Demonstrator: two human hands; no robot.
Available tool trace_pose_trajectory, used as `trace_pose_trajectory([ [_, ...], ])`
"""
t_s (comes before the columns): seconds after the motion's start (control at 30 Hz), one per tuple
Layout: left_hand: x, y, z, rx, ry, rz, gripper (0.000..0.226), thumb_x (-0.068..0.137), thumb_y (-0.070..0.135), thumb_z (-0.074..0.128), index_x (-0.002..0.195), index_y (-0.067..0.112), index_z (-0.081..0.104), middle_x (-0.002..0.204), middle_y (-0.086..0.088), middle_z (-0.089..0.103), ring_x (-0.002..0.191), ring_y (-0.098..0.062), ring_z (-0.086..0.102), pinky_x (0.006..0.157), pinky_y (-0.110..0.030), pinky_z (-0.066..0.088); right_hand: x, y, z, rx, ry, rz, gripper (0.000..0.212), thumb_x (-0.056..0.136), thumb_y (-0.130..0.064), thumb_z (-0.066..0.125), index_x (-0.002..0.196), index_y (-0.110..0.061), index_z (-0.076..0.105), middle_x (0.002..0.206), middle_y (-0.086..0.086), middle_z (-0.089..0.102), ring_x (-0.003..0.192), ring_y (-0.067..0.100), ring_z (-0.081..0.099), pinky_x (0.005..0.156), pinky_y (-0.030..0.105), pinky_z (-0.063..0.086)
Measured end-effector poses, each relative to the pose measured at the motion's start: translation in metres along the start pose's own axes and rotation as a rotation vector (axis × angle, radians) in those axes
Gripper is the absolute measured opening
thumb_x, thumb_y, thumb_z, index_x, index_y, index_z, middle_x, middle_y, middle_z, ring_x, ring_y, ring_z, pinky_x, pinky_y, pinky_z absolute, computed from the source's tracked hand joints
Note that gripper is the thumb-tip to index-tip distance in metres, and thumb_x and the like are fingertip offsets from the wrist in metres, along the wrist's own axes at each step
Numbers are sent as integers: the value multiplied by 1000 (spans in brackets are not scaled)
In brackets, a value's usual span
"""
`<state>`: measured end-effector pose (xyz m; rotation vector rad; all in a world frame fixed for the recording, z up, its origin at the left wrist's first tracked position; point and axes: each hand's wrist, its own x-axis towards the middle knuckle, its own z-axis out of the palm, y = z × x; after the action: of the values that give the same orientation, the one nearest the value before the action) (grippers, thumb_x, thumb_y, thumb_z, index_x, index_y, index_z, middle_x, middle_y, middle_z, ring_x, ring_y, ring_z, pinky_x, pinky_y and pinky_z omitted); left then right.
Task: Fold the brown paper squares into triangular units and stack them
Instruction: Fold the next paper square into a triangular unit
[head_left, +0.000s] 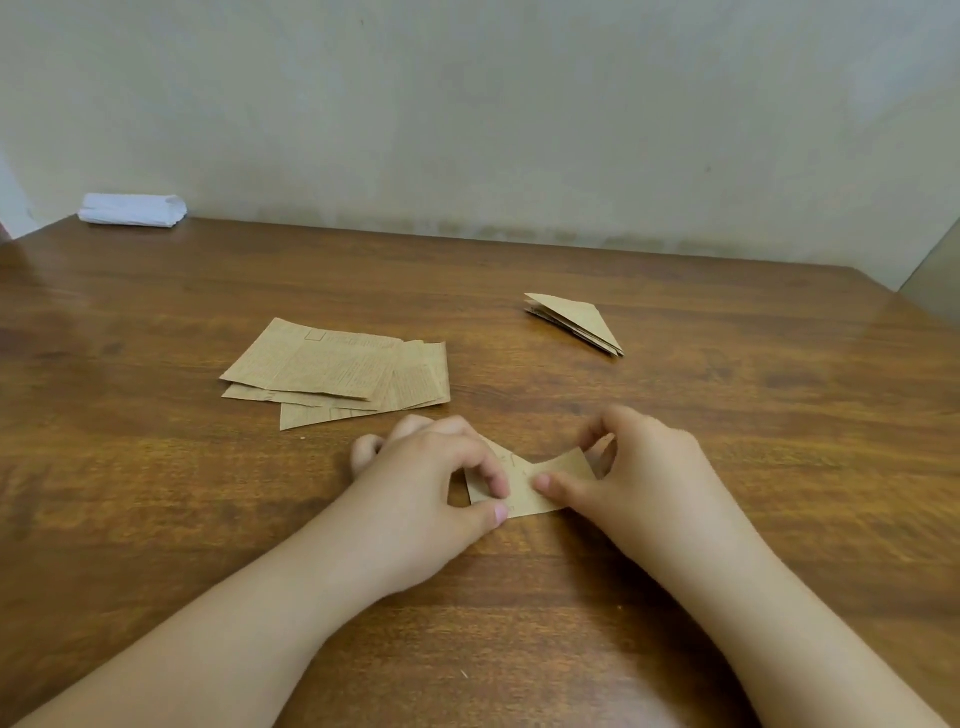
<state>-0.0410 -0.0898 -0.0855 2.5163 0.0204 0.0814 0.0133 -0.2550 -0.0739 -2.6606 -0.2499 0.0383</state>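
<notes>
1. Brown paper piece (524, 486) is lying on the wooden table (156, 467) near the person, partly folded, between both hands.
2. Left hand (436, 467) is pinching the piece's left edge, thumb and forefinger curled onto it: grip closed on the paper.
3. Right hand (639, 467) is pinching the right end, thumb pressing the near face, fingers curled behind: grip closed on the paper.
4. Loose pile of flat brown squares (332, 371) is sitting farther off, to the left.
5. Stack of folded triangles (576, 322) is resting far right, well apart.
6. White bundle (132, 209) is lying at the far left corner.
</notes>
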Motion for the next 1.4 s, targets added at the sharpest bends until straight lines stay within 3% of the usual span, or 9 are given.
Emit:
trace_pose_trajectory([
  [0.1, 1, -1, 3, 17, 30, 16, 5, 83, 41, 66, 82, 37, 63, 99, 27, 52, 108, 10, 30, 103, -31, 17, -5, 6, 5, -48, 135, -242, 33, 75, -43, 73, 91, -32, 46, 81, -19, 38, 86, 10, 46, 71, 26, 34],
  [0.2, 2, -2, 5, 13, 56, 7, 8, 81, 42, 67, 79, 35, 64, 97, 24, 54, 109, 7, 32, 101, -31, 18, -14, -3, 11, 26, 2, -387, 10, 81, -37, 65, 82, -32, 57, 84, -14, 40, 88, 7, 42, 83, 27, 33],
  [0.27, 4, -3, 5, 4, 62, 15, 9, 80, 43, 68, 78, 36, 64, 98, 24, 54, 109, 7, 33, 99, -30, 19, -16, -6, 13, 34, -66, -371, 8, 82, -42, 62, 81, -34, 61, 87, -12, 44, 91, 5, 39, 89, 26, 29],
  [0.43, 5, -5, 5, -9, 55, 9, 8, 80, 42, 68, 76, 37, 64, 98, 25, 55, 108, 7, 34, 94, -29, 19, -12, -10, 13, 29, -82, -288, 14, 78, -47, 64, 73, -34, 62, 86, -10, 50, 91, 7, 35, 87, 28, 24],
  [0.73, 3, -5, 5, -8, 39, -1, 7, 81, 36, 70, 78, 37, 64, 99, 26, 54, 110, 7, 33, 98, -30, 18, -8, 10, 2, 49, -65, -141, 15, 81, -38, 67, 69, -29, 65, 76, -13, 55, 101, 0, 27, 97, 34, 24],
  [1.1, 3, -6, -1, -44, -17, -6, 8, 82, 32, 71, 80, 40, 68, 102, 31, 56, 115, 6, 35, 96, -27, 17, -6, 24, -14, 67, -87, -33, 17, 79, -36, 71, 66, -26, 67, 77, -10, 62, 116, 12, 46, 101, 41, 32],
  [1.4, 3, -7, -7, -73, -90, 10, 16, 85, 25, 68, 84, 40, 69, 102, 36, 55, 115, 9, 35, 104, -27, 19, -7, 24, -19, 98, -117, 14, 16, 77, -36, 73, 64, -29, 68, 76, -14, 60, 102, 12, 49, 98, 47, 41],
])
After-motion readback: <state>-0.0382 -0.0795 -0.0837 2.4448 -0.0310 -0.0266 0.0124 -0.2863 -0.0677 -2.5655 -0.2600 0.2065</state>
